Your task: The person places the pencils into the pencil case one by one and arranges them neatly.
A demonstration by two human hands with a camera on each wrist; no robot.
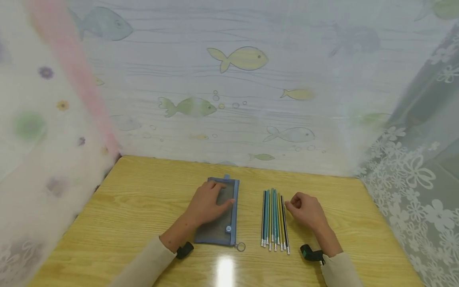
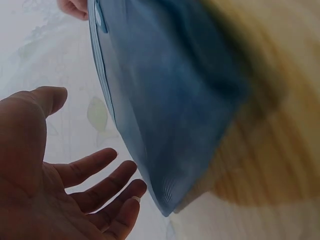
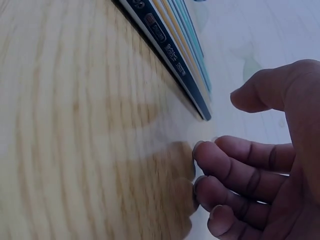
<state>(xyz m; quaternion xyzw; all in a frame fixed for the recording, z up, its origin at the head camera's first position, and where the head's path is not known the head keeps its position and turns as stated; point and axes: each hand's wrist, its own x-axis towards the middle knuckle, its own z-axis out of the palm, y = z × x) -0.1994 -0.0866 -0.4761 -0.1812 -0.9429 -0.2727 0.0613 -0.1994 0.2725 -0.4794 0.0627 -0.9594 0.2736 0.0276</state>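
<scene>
A blue-grey mesh zip pouch (image 1: 216, 234) lies flat on the table, its zipper along the right side and a metal ring (image 1: 241, 247) at the near corner. Over its left and upper part is my left hand (image 1: 205, 204), fingers spread and relaxed; in the left wrist view the fingertips (image 2: 131, 167) come close to the pouch's edge. Several pencils (image 1: 274, 219), teal, yellow and dark, lie side by side to the right, eraser ends toward me. Just right of them my right hand (image 1: 307, 209) rests with loosely bent fingers, nothing between thumb and fingers in the right wrist view.
The wood-grain table (image 1: 143, 191) meets a fish-patterned curtain (image 1: 236, 119) at its back edge. A flowered cloth (image 1: 46, 139) hangs on the left and white lace (image 1: 416, 199) on the right. Dark wrist devices sit at both sleeve cuffs.
</scene>
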